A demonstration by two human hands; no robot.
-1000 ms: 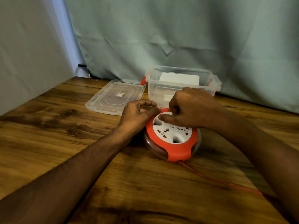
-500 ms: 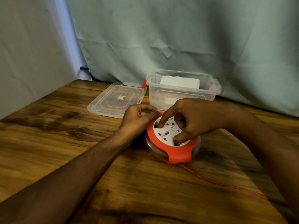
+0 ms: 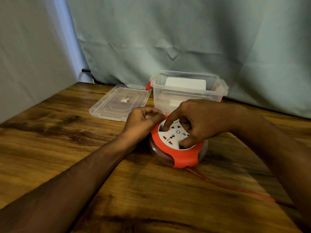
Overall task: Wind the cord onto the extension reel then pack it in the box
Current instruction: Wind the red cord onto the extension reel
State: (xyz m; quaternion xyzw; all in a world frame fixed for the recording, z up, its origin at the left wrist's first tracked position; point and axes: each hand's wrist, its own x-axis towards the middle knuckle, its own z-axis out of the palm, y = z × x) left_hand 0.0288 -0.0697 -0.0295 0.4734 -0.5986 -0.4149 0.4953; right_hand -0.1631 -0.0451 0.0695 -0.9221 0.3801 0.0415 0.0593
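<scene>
A round extension reel [image 3: 180, 156], red with a white socket face, lies flat on the wooden table [image 3: 67, 148]. My right hand [image 3: 198, 121] rests on top of it, forefinger and thumb set in recesses of the white face. My left hand [image 3: 143, 121] grips the reel's red rim at its far left side. A thin red cord [image 3: 235, 189] runs from the reel's near edge toward the lower right, passing under my right forearm. The clear plastic box [image 3: 188, 91] with red latches stands open just behind the reel.
The box's clear lid [image 3: 119, 102] lies flat to the left of the box. A white card-like item [image 3: 185, 84] stands inside the box. Grey-green cloth hangs behind the table and along its left side.
My right hand has turned on the reel's white face, the thumb swinging toward me and the forefinger to the far left. The left hand has stayed on the rim.
</scene>
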